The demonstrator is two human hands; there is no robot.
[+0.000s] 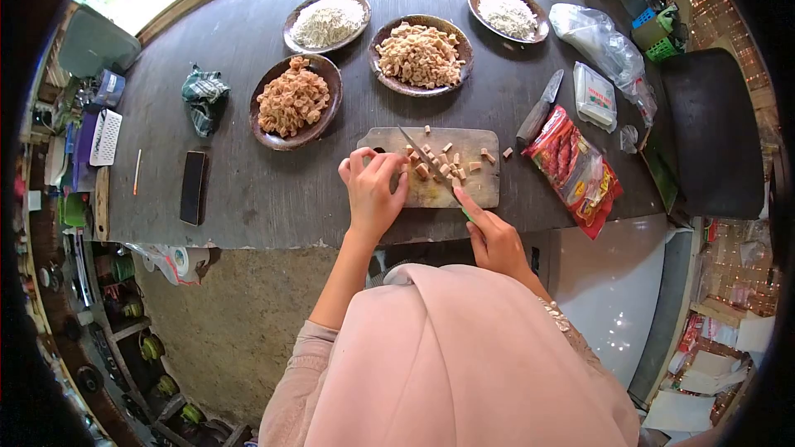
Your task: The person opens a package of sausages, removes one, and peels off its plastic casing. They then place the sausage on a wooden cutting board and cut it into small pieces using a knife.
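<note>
A wooden cutting board (489, 190) lies near the table's front edge, with several small cut pieces of sausage (475, 165) scattered over its middle and right. My right hand (494, 240) grips a kitchen knife (432, 164) by its handle, a bit of green showing at the fingers. The blade slants up and left across the board, among the pieces. Over the board's left end, my left hand (377, 186) has its fingers curled and pinched beside the blade; what they hold is hidden. One sausage piece (507, 152) lies off the board to the right.
Behind the board stand a plate of chopped tan pieces (421, 54), a plate of brown curled pieces (294, 99) and two plates of whitish shreds (330, 22). To the right lie a second knife (542, 108) and a red sausage packet (571, 170). A phone (193, 188) and cloth (204, 99) lie left.
</note>
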